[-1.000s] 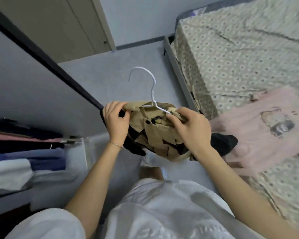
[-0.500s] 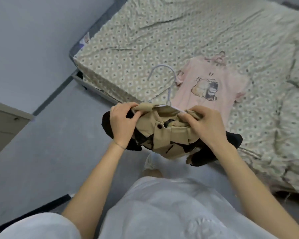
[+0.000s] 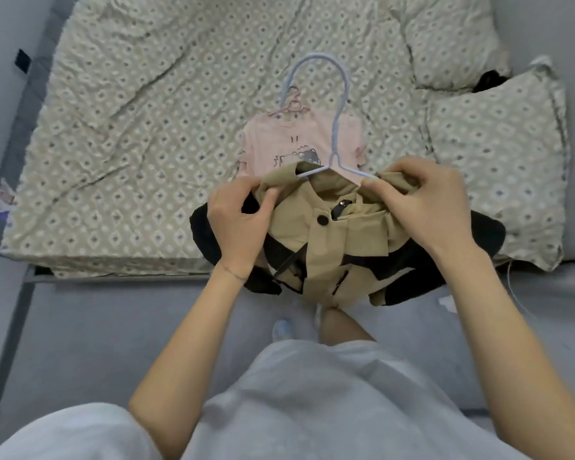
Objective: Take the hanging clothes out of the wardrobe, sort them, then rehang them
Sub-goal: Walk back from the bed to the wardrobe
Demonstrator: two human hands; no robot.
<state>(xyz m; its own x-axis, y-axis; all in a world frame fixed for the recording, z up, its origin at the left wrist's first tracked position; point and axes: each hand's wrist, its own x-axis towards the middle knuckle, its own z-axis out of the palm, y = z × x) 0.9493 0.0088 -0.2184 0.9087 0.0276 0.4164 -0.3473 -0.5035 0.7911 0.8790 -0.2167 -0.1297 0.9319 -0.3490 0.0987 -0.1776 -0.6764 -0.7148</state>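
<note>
My left hand pinches the jacket at nine o'clock, my right hand grips it and the hanger at three; sorting step, I judge: next, lay it on the bed beside the shirt at twelve

Pink shirt half behind jacket, dark patch between pillows, perhaps cloth

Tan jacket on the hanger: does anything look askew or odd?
Yes. The tan jacket is bunched in a crumpled heap below the pale hanger, not draped straight. Both wire shoulders show bare near the neck. The left hand and right hand grip its collar.
</note>
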